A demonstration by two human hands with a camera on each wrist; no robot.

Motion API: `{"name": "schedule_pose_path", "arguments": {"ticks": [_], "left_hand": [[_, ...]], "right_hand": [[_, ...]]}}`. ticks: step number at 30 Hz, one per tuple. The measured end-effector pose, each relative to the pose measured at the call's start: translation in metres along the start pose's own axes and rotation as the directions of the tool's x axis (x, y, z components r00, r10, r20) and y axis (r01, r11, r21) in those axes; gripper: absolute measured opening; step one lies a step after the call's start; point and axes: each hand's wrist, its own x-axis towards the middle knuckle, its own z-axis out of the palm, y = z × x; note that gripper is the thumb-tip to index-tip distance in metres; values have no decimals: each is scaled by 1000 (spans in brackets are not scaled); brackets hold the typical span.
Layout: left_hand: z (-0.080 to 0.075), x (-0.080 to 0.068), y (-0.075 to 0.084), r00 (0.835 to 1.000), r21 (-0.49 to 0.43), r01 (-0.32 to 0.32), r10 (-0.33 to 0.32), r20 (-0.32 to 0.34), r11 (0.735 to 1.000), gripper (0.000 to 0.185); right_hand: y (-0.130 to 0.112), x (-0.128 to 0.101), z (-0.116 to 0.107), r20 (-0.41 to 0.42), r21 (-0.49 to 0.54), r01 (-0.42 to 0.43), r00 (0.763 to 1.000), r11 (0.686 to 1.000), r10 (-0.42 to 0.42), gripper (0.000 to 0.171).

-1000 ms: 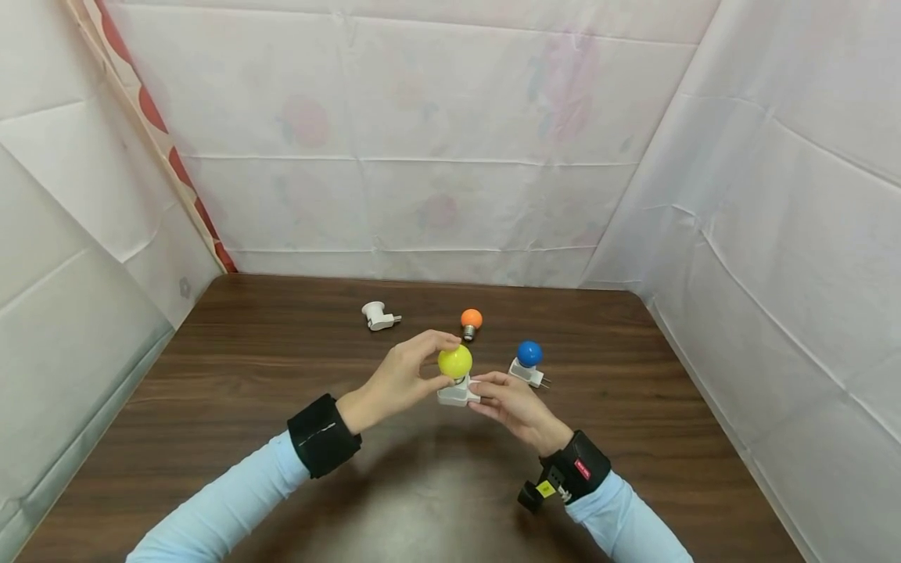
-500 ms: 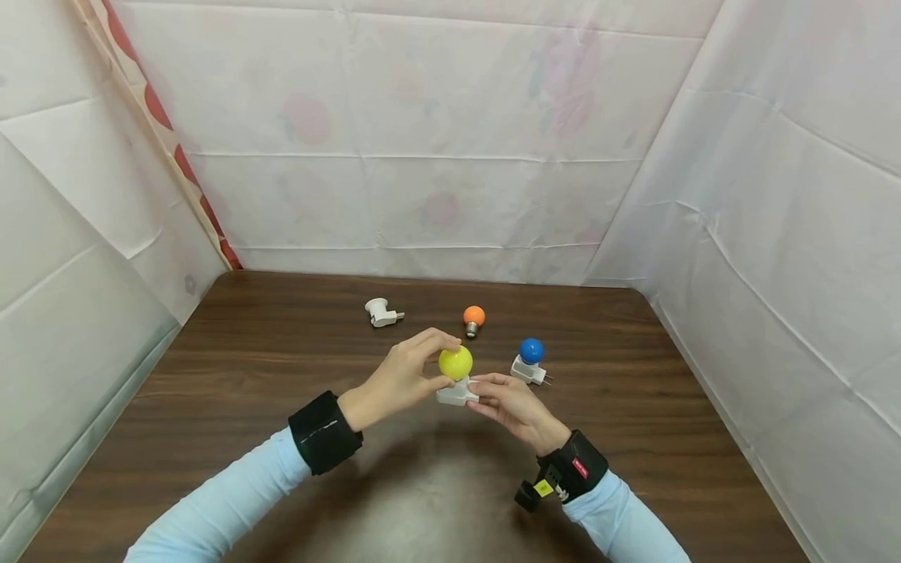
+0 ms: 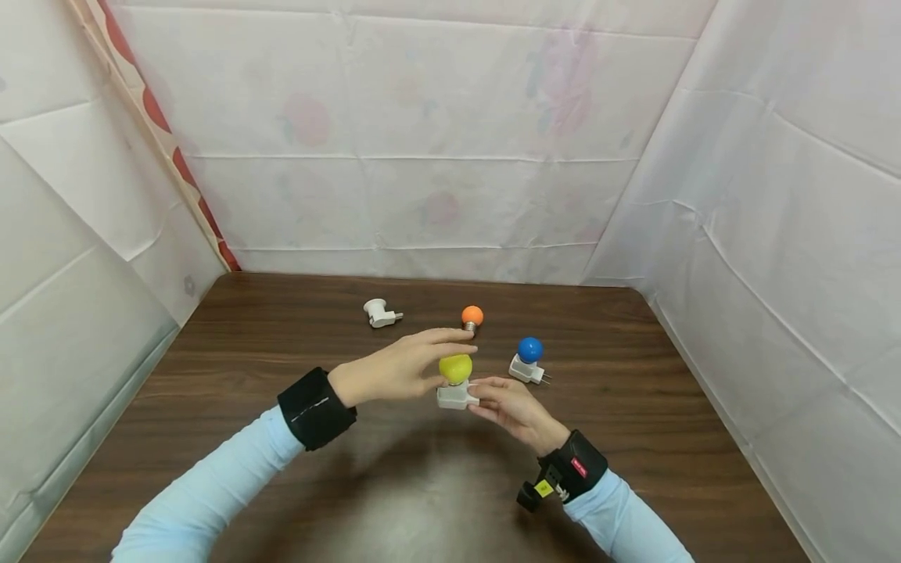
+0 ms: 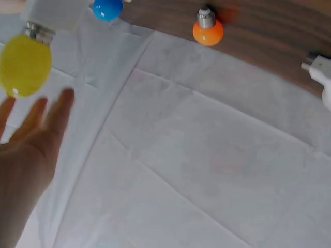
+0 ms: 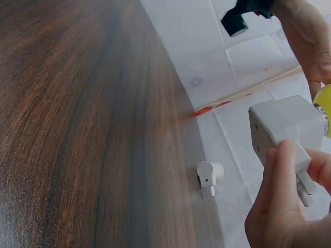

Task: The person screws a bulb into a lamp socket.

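My right hand (image 3: pixel 517 408) pinches a white plug-in lamp socket (image 3: pixel 453 396) by its plug end, thumb and fingers on either side. Two flat prongs show past the fingers in the right wrist view. A yellow light bulb (image 3: pixel 456 368) stands upright in that socket; in the left wrist view some of its metal screw thread (image 4: pixel 37 32) is visible at the socket's mouth. Around the bulb, my left hand (image 3: pixel 404 366) has its fingers spread and fairly straight. Its fingertips (image 4: pixel 66 95) are close to the glass without gripping it, and partly cover the bulb in the head view.
Behind the hands, an orange bulb (image 3: pixel 472 315) lies loose on the brown wooden table (image 3: pixel 296 344). To its left is another white socket (image 3: pixel 381 313). A blue bulb (image 3: pixel 530 349) sits in a white socket (image 3: pixel 525 371) at the right. White sheets (image 3: pixel 436 102) enclose the table.
My left hand has loosened its pinch on the yellow bulb, straightening its fingers and shifting slightly left. The right hand keeps holding the socket in the same place.
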Motion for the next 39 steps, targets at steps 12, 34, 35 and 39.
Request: {"name": "schedule_pose_path", "arguments": {"ticks": [12, 34, 35, 39], "left_hand": [[-6, 8, 1, 998, 13, 31, -32, 46, 999, 40], [2, 10, 18, 985, 213, 157, -138, -102, 964, 35], [3, 9, 18, 985, 222, 155, -132, -114, 963, 35], [7, 8, 20, 979, 241, 155, -117, -166, 958, 35]], "right_hand": [[-2, 3, -2, -12, 40, 15, 1000, 999, -15, 47], [1, 4, 4, -66, 116, 28, 998, 993, -21, 45], [2, 4, 5, -66, 121, 30, 998, 992, -22, 45], [3, 3, 6, -68, 135, 39, 997, 990, -30, 44]]}}
